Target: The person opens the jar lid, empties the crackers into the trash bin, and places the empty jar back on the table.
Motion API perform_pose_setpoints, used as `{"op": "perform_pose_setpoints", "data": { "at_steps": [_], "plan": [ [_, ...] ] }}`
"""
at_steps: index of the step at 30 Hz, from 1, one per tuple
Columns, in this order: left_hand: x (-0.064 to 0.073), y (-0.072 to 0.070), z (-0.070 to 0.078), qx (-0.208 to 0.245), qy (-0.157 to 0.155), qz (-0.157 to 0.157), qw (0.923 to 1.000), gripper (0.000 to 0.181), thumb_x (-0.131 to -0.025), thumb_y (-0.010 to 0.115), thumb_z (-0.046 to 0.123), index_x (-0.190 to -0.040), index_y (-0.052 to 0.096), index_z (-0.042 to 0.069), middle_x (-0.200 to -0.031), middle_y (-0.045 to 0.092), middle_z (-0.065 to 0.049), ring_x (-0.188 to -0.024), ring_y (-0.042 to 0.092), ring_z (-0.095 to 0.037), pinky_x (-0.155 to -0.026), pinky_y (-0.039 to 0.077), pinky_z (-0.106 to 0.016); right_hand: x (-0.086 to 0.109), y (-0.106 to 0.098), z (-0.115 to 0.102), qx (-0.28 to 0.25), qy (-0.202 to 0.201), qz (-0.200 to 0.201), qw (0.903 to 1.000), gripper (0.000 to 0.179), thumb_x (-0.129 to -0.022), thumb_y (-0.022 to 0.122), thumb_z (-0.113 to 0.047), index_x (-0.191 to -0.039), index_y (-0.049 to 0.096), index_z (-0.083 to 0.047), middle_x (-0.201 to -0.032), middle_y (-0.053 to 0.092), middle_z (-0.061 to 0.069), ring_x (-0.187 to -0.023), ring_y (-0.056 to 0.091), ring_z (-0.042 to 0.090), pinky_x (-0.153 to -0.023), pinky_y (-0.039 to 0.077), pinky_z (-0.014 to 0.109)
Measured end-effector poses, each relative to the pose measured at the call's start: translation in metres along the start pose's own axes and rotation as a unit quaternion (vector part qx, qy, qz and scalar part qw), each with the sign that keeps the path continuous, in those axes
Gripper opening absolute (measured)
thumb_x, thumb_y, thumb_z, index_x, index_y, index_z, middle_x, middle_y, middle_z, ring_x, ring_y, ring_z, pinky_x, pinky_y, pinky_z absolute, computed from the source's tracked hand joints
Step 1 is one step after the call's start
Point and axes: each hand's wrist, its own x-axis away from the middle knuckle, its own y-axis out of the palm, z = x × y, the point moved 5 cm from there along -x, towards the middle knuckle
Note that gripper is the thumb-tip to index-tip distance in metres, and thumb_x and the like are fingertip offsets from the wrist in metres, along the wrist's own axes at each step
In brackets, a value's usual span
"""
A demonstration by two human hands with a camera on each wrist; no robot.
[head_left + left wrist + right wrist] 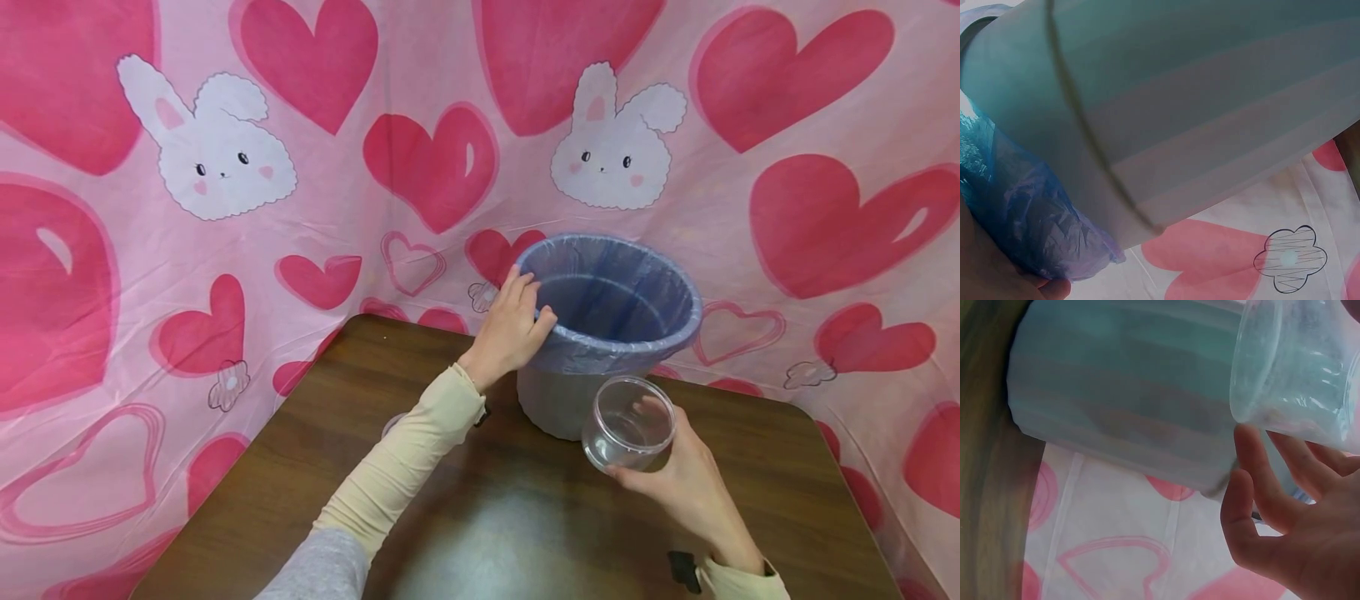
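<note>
A trash bin (558,404) with a blue plastic liner (600,362) folded over its rim stands upright on the table. My left hand (510,325) holds the bin's rim at the left, over the liner; in the left wrist view the hand (997,265) is only partly in sight, against the liner's hanging edge. My right hand (693,483) grips a clear plastic jar (626,429), lidless and tilted, in front of the bin and below its rim. In the right wrist view the fingers (1260,481) lie along the side of the jar, which looks empty.
Brown wood-grain table (480,533) underneath, with its back edge close behind the bin. A clear round rim (392,423) shows partly from behind my left forearm. A pink cloth (330,192) with hearts and rabbits hangs around the table.
</note>
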Motion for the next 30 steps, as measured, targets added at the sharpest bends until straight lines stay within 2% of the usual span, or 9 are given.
{"op": "perform_pose_setpoints", "data": {
  "at_steps": [5, 8, 11, 14, 22, 30],
  "plan": [
    [0.0, 0.0, 0.0, 0.002, -0.002, -0.002, 1.0, 0.056, -0.096, 0.038, 0.035, -0.138, 0.044, -0.001, -0.152, 0.035, -0.016, -0.15, 0.012, -0.028, -0.122, 0.016, -0.041, 0.001, 0.004, 0.001, 0.015, -0.001, -0.004, 0.9999, 0.093, -0.059, 0.091, -0.039, -0.134, 0.043, -0.011, -0.128, 0.058, 0.007, -0.112, 0.057, 0.026, -0.088, 0.04, 0.034],
    [0.0, 0.001, 0.0, -0.001, -0.002, -0.004, 1.0, 0.057, -0.096, 0.037, 0.036, -0.139, 0.044, -0.001, -0.152, 0.035, -0.016, -0.15, 0.011, -0.028, -0.122, 0.016, -0.042, 0.001, 0.006, 0.001, 0.015, 0.0, -0.01, 0.9998, 0.095, -0.059, 0.091, -0.04, -0.135, 0.043, -0.011, -0.127, 0.059, 0.008, -0.111, 0.058, 0.027, -0.089, 0.042, 0.037],
    [0.001, 0.001, -0.001, -0.003, -0.003, -0.006, 1.0, 0.058, -0.096, 0.035, 0.038, -0.139, 0.043, 0.0, -0.152, 0.035, -0.016, -0.15, 0.011, -0.028, -0.122, 0.016, -0.041, 0.002, 0.009, 0.002, 0.009, 0.004, -0.022, 0.9997, 0.097, -0.059, 0.091, -0.041, -0.136, 0.041, -0.011, -0.126, 0.059, 0.01, -0.112, 0.058, 0.03, -0.09, 0.044, 0.048],
    [0.001, 0.001, 0.0, -0.003, -0.003, -0.006, 1.0, 0.059, -0.096, 0.034, 0.038, -0.139, 0.043, -0.001, -0.152, 0.034, -0.016, -0.151, 0.011, -0.028, -0.122, 0.015, -0.041, 0.002, 0.012, 0.004, 0.003, 0.007, -0.031, 0.9995, 0.097, -0.059, 0.091, -0.041, -0.137, 0.041, -0.01, -0.124, 0.06, 0.012, -0.112, 0.059, 0.032, -0.09, 0.044, 0.053],
    [0.0, -0.001, 0.001, 0.002, -0.003, -0.006, 1.0, 0.057, -0.096, 0.037, 0.036, -0.139, 0.043, -0.001, -0.152, 0.034, -0.016, -0.15, 0.011, -0.028, -0.122, 0.017, -0.041, 0.003, 0.019, 0.006, 0.02, -0.001, -0.031, 0.9993, 0.096, -0.057, 0.091, -0.043, -0.134, 0.044, -0.012, -0.122, 0.063, 0.008, -0.111, 0.061, 0.028, -0.089, 0.046, 0.047],
    [0.001, -0.001, 0.001, 0.003, -0.006, -0.009, 0.9999, 0.056, -0.096, 0.039, 0.035, -0.139, 0.043, 0.0, -0.152, 0.034, -0.015, -0.15, 0.011, -0.028, -0.121, 0.018, -0.042, 0.004, 0.024, 0.007, 0.014, -0.001, -0.034, 0.9993, 0.094, -0.056, 0.092, -0.04, -0.133, 0.046, -0.012, -0.121, 0.064, 0.009, -0.108, 0.062, 0.028, -0.088, 0.048, 0.05]
  ]
}}
